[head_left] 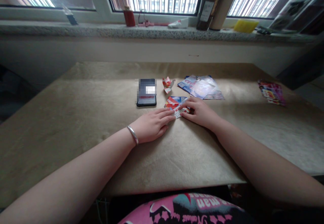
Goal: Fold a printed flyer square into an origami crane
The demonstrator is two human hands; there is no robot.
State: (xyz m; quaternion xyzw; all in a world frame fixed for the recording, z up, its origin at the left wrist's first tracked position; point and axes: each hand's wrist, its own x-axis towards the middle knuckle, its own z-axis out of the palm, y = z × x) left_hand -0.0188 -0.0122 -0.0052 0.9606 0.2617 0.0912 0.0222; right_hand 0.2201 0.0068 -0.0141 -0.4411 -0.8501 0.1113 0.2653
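Folded paper (174, 101), printed red, white and blue, lies flat on the table (83, 116), ahead of the person and between the two hands. Both hands are on it, so neither is nearer; the right covers more.

Left hand (153, 124): palm down, fingers nearly straight and together, tips on the near-left edge. Spread flat, nothing clasped. Silver bangle (133, 135) on that wrist.

Right hand (199, 112): comes in from the right, fingers bent, thumb and index apart, over the right side of the paper. Can't tell if it's pinching a layer or just pressing.

Key relation: paper is off the left fingertips to the far right, and off the right fingertips to the left. A whitish flap shows in the gap between the fingertips, on the near side. Long axis: can't call it, fingers hide the right end and near edge.

Around it: phone (146, 94) to the left, apart; folded paper figure (167, 84) just beyond; loose printed sheets (202, 85) beyond and to the right.
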